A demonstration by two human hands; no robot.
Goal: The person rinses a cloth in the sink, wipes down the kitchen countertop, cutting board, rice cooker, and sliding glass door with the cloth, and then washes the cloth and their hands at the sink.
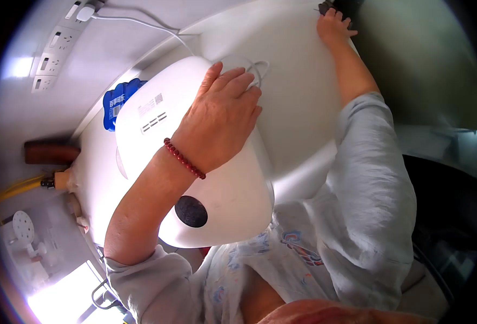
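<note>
A large white plastic appliance [233, 208] lies on the white tabletop, close against my body. Its upturned face carries a label, vent slots and a dark oval patch; its kind cannot be told. My left hand [219, 110], with a red bead bracelet at the wrist, rests across this face, fingers bent over the far right edge. A thin white cord [261, 67] loops just beyond those fingertips. Far off at the top right, my right hand [337, 28] reaches to the table's edge, its fingers on a small dark object [325, 7] that I cannot make out.
A blue packet [118, 102] stands behind the appliance by the wall. Wall sockets [60, 40] hold a white plug [85, 12] with a cord running to the table. A brown object [51, 152] lies at the left. A black chair [438, 200] is at the right.
</note>
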